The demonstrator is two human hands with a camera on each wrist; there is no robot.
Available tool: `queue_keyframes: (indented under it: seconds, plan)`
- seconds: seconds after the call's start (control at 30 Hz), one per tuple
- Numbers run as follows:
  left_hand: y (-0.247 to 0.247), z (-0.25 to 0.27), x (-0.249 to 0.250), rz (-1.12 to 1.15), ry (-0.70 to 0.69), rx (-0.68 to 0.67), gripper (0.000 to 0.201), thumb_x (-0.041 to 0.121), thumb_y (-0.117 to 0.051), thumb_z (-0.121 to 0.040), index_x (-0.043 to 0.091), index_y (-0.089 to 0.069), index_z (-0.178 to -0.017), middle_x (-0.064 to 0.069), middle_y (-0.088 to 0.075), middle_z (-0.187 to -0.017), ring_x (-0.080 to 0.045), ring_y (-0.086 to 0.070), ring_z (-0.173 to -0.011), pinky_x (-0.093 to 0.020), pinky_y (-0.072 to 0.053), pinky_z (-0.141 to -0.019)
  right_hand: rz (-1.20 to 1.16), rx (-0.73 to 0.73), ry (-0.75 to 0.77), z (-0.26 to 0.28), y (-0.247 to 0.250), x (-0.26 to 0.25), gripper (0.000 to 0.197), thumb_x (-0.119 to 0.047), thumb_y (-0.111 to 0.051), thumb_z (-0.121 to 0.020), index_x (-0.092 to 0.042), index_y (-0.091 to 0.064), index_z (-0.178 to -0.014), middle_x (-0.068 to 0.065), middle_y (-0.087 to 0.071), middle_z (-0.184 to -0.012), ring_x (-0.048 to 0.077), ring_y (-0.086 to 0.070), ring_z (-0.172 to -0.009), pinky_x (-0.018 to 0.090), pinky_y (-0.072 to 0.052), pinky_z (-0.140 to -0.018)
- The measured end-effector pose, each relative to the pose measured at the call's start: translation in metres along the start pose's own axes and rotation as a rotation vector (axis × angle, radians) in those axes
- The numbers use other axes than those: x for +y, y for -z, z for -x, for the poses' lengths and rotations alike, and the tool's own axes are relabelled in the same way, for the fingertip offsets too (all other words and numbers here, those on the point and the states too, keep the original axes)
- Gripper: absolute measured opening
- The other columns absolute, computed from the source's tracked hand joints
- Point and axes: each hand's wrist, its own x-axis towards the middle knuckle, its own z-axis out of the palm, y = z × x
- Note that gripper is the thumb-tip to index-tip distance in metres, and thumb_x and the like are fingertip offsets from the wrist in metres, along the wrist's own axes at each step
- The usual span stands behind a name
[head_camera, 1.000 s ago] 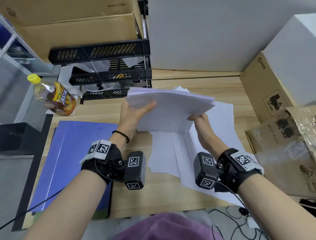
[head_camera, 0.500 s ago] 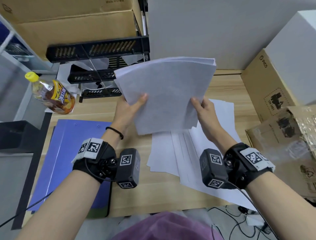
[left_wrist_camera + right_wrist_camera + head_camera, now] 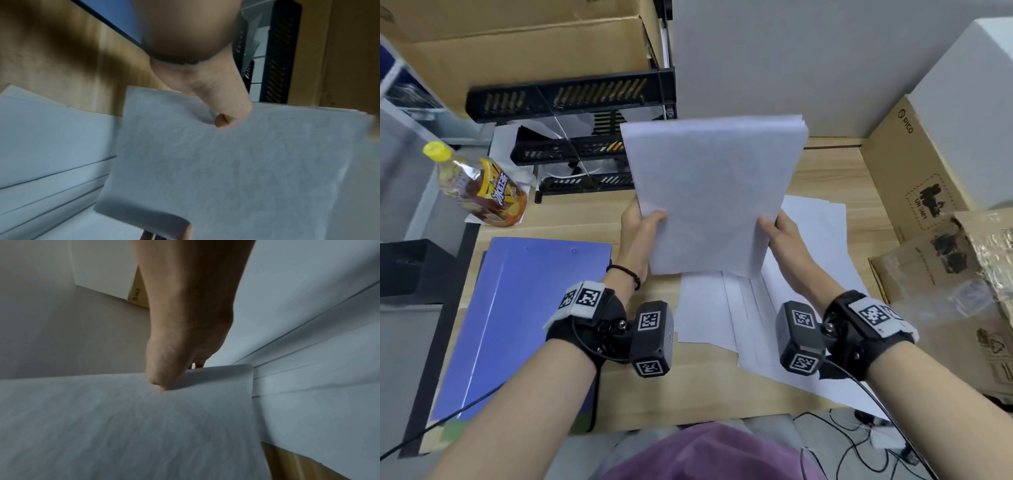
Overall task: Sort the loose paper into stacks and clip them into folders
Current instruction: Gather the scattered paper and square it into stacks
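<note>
A thick stack of white paper (image 3: 714, 192) stands nearly upright above the desk, its lower edge just over the loose sheets (image 3: 726, 311) spread there. My left hand (image 3: 643, 226) grips its lower left edge, thumb on the front face (image 3: 224, 120). My right hand (image 3: 779, 233) grips the lower right edge, thumb pressed on the sheet (image 3: 160, 386). The fingers of both hands are hidden behind the stack (image 3: 246, 170). A blue folder (image 3: 517, 315) lies shut on the desk to the left.
A black tiered paper tray (image 3: 571, 137) stands at the back left, a cardboard box above it. An iced-tea bottle (image 3: 479, 185) lies left of the tray. Cardboard boxes (image 3: 914, 178) and packaging crowd the right side. Cables hang off the front edge (image 3: 859, 442).
The stack went from lying low and nearly flat in both hands to being raised and tipped upright. Its sheets look squared, and both hands shifted to its lower side edges.
</note>
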Motion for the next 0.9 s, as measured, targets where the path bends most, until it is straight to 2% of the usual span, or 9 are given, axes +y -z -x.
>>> queue_keyframes:
  seconds: [0.13, 0.27, 0.33, 0.47, 0.53, 0.6, 0.67, 0.77, 0.9]
  plan:
    - [0.001, 0.004, -0.001, -0.004, -0.044, -0.045, 0.034, -0.005, -0.053, -0.085, 0.017, -0.060, -0.111, 0.001, -0.070, -0.107, -0.015, -0.067, -0.096, -0.023, -0.054, -0.074, -0.073, 0.048, 0.030, 0.010, -0.001, 0.003, 0.028, -0.017, -0.041, -0.101, -0.031, -0.059, -0.117, -0.008, -0.065, -0.124, 0.006, -0.061, -0.114, 0.022, -0.051, -0.092]
    - [0.015, 0.017, -0.041, -0.233, 0.114, -0.149, 0.036, 0.007, -0.048, -0.096, 0.021, -0.048, -0.129, 0.008, -0.061, -0.119, -0.014, -0.057, -0.113, -0.024, -0.046, -0.089, 0.109, -0.109, -0.226, 0.020, 0.004, 0.051, 0.032, -0.030, -0.036, -0.102, -0.026, -0.053, -0.129, -0.012, -0.057, -0.133, 0.010, -0.049, -0.128, 0.032, -0.036, -0.108]
    - [0.020, 0.021, -0.053, -0.330, 0.130, -0.184, 0.037, 0.015, -0.045, -0.100, 0.019, -0.044, -0.136, 0.008, -0.056, -0.126, -0.011, -0.053, -0.116, -0.020, -0.042, -0.089, 0.157, -0.106, -0.264, 0.020, 0.005, 0.053, 0.034, -0.031, -0.032, -0.103, -0.022, -0.052, -0.130, -0.011, -0.054, -0.134, 0.011, -0.047, -0.126, 0.033, -0.032, -0.110]
    - [0.024, 0.015, -0.047, -0.332, 0.093, -0.092, 0.033, 0.013, -0.047, -0.098, 0.013, -0.048, -0.132, 0.003, -0.059, -0.122, -0.015, -0.058, -0.111, -0.020, -0.048, -0.082, 0.154, -0.035, -0.142, 0.014, 0.000, 0.021, 0.026, -0.021, -0.035, -0.103, -0.022, -0.059, -0.111, -0.011, -0.063, -0.111, 0.004, -0.057, -0.102, 0.014, -0.044, -0.081]
    - [0.024, 0.010, -0.041, -0.292, 0.075, -0.063, 0.032, 0.012, -0.048, -0.098, 0.013, -0.050, -0.129, 0.002, -0.061, -0.120, -0.015, -0.060, -0.106, -0.022, -0.050, -0.083, 0.149, -0.021, -0.102, 0.010, -0.003, 0.008, 0.025, -0.019, -0.036, -0.101, -0.026, -0.059, -0.096, -0.013, -0.065, -0.097, 0.002, -0.060, -0.088, 0.014, -0.046, -0.072]
    - [0.025, 0.010, -0.039, -0.256, 0.088, -0.051, 0.032, 0.013, -0.046, -0.099, 0.015, -0.049, -0.131, 0.002, -0.060, -0.122, -0.014, -0.059, -0.108, -0.024, -0.048, -0.088, 0.137, -0.029, -0.111, 0.006, -0.009, 0.005, 0.025, -0.020, -0.036, -0.101, -0.026, -0.060, -0.099, -0.010, -0.067, -0.099, 0.005, -0.062, -0.088, 0.020, -0.050, -0.075]
    - [0.032, 0.012, -0.049, -0.300, 0.163, -0.067, 0.036, 0.018, -0.043, -0.100, 0.016, -0.044, -0.136, 0.003, -0.056, -0.128, -0.014, -0.054, -0.115, -0.030, -0.043, -0.098, 0.154, -0.044, -0.178, 0.004, -0.017, 0.019, 0.029, -0.023, -0.036, -0.099, -0.020, -0.059, -0.117, -0.004, -0.066, -0.114, 0.012, -0.063, -0.101, 0.031, -0.052, -0.089]
    - [0.050, 0.024, -0.075, -0.421, 0.313, -0.120, 0.039, 0.024, -0.043, -0.100, 0.019, -0.039, -0.139, 0.003, -0.052, -0.134, -0.018, -0.052, -0.120, -0.036, -0.042, -0.102, 0.259, -0.073, -0.395, 0.005, -0.029, 0.062, 0.044, -0.029, -0.041, -0.093, -0.011, -0.048, -0.132, 0.006, -0.060, -0.126, 0.025, -0.059, -0.113, 0.045, -0.048, -0.100]
    - [0.071, 0.046, -0.088, -0.447, 0.341, -0.073, 0.036, 0.018, -0.044, -0.100, 0.020, -0.044, -0.135, 0.009, -0.053, -0.124, -0.011, -0.053, -0.108, -0.024, -0.041, -0.086, 0.223, -0.146, -0.584, 0.032, -0.049, 0.084, 0.032, -0.016, -0.044, -0.092, -0.010, -0.051, -0.123, 0.004, -0.064, -0.107, 0.019, -0.063, -0.092, 0.027, -0.053, -0.069]
